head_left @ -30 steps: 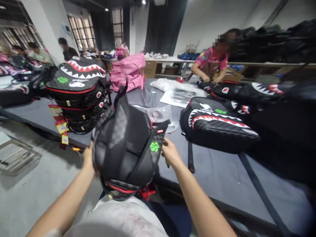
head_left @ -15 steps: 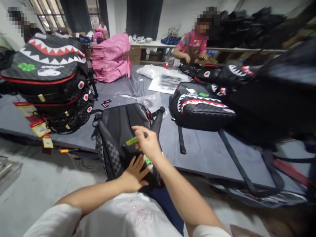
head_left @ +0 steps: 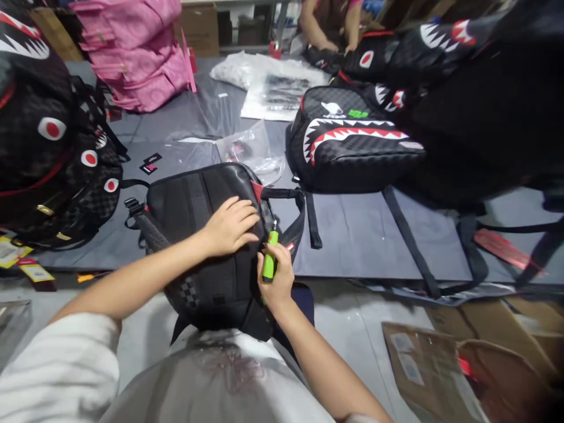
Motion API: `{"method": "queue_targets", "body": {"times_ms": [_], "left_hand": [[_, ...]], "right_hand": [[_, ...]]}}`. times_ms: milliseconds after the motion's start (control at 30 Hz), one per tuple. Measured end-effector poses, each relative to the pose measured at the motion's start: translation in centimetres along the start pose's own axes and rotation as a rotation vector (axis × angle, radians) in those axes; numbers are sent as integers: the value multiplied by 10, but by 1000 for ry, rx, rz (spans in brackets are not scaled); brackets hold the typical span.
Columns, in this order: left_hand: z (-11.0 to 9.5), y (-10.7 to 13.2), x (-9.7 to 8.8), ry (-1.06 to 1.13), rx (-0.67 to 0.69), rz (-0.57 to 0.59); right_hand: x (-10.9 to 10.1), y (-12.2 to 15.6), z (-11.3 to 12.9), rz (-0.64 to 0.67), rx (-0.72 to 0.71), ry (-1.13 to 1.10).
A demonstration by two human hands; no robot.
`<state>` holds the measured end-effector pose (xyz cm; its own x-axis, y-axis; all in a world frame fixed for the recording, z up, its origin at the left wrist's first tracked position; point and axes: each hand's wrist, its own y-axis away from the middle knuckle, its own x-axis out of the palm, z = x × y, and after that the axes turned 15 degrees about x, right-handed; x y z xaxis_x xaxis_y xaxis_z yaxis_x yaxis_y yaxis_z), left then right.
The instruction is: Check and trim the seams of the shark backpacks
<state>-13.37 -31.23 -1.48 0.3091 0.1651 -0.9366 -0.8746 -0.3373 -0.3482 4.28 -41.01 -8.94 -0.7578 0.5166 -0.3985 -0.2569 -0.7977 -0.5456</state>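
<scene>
A black backpack (head_left: 176, 205) lies in front of me, partly over the table's near edge, its padded back panel and shoulder straps facing up. My left hand (head_left: 231, 226) rests flat on that panel with the fingers stretched out. At the bag's right side, my right hand (head_left: 277, 273) is closed around a bright green pen-shaped tool (head_left: 270, 254). The tool has a dark end near my palm and a thin metal tip pointing away from me; its exact kind is unclear. Just beyond the tip, a shoulder strap (head_left: 300, 218) loops outward.
Black shark-mouth backpacks are piled at left (head_left: 57, 158), and another backpack (head_left: 356, 141) lies to the right. Pink backpacks (head_left: 136, 53) are stacked behind. Clear plastic bags (head_left: 247, 147) lie on the grey table (head_left: 352, 247). Across it, a co-worker's hands (head_left: 337, 47) touch a bag. Cardboard boxes (head_left: 414, 364) sit on the floor at right.
My left hand has moved up the back panel from its lower part. My right hand has shifted down to the bag's right side, turning the green tool tip-away. The view has tilted down.
</scene>
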Motion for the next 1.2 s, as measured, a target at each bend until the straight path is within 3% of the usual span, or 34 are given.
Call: {"method": "queue_targets", "body": {"times_ms": [100, 200, 333, 400, 467, 567, 667, 800, 900, 1033, 1200], "left_hand": [[27, -40, 3, -33, 181, 213], [45, -49, -1, -4, 261, 300], [85, -34, -25, -71, 60, 255], [95, -25, -32, -104, -45, 190], [87, -17, -29, -83, -47, 139], [53, -11, -8, -13, 11, 41], [30, -7, 15, 44, -45, -169], [28, -1, 32, 68, -9, -435], [31, 3, 37, 33, 46, -562], [31, 4, 41, 20, 70, -601], [31, 5, 44, 34, 74, -599]], "right_hand": [[4, 1, -8, -43, 28, 28], [5, 3, -19, -27, 23, 45], [4, 3, -25, 66, 72, 90], [2, -2, -20, 70, 119, 80], [0, -12, -10, 34, 204, 19], [2, -35, 9, -21, 459, -162], [15, -56, 19, -35, 590, -344], [30, -64, 12, -148, 522, -306], [31, -61, 9, -149, 441, -244], [27, -63, 15, -88, 328, -201], [28, -68, 17, -51, 285, -137]]}}
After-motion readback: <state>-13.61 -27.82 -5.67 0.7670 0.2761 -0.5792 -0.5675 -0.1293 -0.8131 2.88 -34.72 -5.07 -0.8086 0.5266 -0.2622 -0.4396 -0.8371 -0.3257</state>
